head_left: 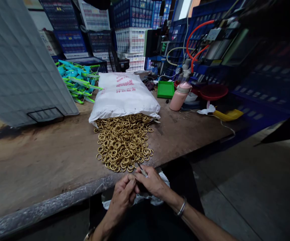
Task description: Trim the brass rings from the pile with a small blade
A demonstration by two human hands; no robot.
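Brown tabletop (59, 150), gold rings (124, 144) — stacked crates (129, 39) behind.

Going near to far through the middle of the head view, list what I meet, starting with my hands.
Left hand and right hand side by side → heap of gold-coloured rings → white sack → stacked crates.

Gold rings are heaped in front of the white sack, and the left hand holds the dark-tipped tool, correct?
Wrong hand: the head view shows the dark-tipped tool in the right hand, not the left hand. Gold rings are heaped before the white sack.
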